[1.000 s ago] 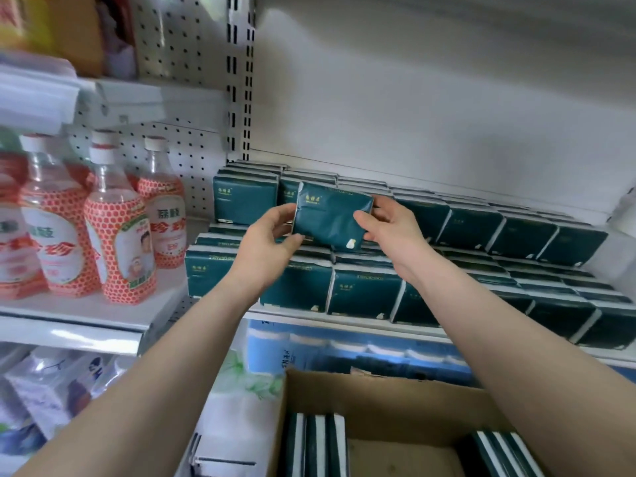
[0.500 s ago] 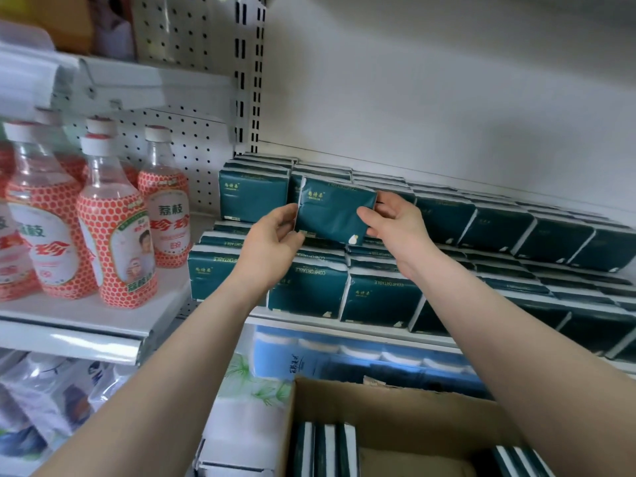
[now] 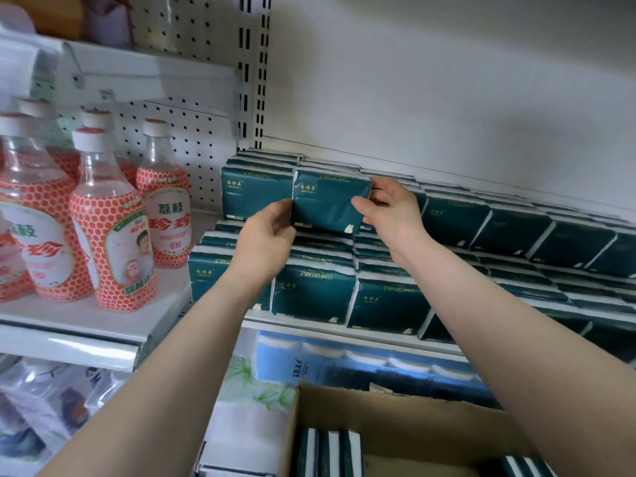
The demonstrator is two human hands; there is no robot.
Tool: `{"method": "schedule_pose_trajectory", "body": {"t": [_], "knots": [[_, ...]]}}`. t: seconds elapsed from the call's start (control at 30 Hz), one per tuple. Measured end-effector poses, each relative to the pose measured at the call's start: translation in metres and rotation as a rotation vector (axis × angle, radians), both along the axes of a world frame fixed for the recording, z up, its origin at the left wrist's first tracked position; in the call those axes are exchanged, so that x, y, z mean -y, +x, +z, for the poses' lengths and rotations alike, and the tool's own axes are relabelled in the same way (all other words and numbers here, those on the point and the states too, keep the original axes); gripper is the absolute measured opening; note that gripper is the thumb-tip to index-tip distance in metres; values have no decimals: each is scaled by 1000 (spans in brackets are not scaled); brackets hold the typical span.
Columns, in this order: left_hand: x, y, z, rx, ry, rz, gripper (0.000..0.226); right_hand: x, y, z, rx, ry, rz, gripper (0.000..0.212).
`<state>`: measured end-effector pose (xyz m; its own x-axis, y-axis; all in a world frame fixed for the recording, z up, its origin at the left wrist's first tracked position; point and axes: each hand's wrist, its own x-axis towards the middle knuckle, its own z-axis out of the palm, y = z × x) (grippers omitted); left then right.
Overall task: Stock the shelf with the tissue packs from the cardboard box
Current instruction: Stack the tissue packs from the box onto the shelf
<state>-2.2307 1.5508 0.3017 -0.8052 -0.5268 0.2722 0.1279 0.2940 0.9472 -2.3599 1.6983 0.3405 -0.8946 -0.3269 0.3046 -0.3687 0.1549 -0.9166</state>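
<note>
As I bring this dark green tissue pack (image 3: 327, 204) in, it has straightened up: a second ago it hung tilted out in front of the stack, and now its face sits nearly square, its left edge just beside the upper-row pack (image 3: 256, 194). Both hands are on it. My left hand (image 3: 266, 235) pinches the lower left edge and my right hand (image 3: 389, 208) has its thumb across the right edge; the rest of my right fingers (image 3: 382, 197) curl behind the pack, so I can't tell how deep they reach. Neither hand has let go yet.

That puts the pack close to its slot in the second layer, above the front-row packs (image 3: 313, 297) lined along the shelf (image 3: 309, 333). I reckon what's left is a short push back and down until it seats level with its neighbour. The wrapper looks soft and slick, so I'd ease it in, not shove, or the row beneath could shift.

Plenty still to do: more packs (image 3: 327, 452) stand on edge in the cardboard box (image 3: 395, 418) below. The lychee drink bottles (image 3: 110, 242) on the left are well clear of my arms.
</note>
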Motion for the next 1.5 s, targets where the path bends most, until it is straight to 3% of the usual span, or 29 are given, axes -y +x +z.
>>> {"method": "schedule_pose_trajectory", "body": {"t": [0.1, 0.53, 0.73, 1.03, 1.3, 1.5], "knots": [[2, -2, -2, 26, -16, 0, 51, 7, -3, -4, -32, 62, -42, 46], [2, -17, -7, 83, -152, 3, 50, 16, -7, -16, -24, 151, -158, 43], [-12, -17, 1, 15, -169, -18, 50, -6, 5, -9, -50, 173, -171, 47], [-70, 7, 5, -111, -86, -140, 36, -75, 56, -14, -82, 131, -135, 35], [-113, 62, -30, -30, -97, -262, 31, -134, 117, -61, -85, 151, -126, 27], [-132, 93, -116, 243, -105, -295, 34, -162, 155, -137, 89, 249, -116, 26]]}}
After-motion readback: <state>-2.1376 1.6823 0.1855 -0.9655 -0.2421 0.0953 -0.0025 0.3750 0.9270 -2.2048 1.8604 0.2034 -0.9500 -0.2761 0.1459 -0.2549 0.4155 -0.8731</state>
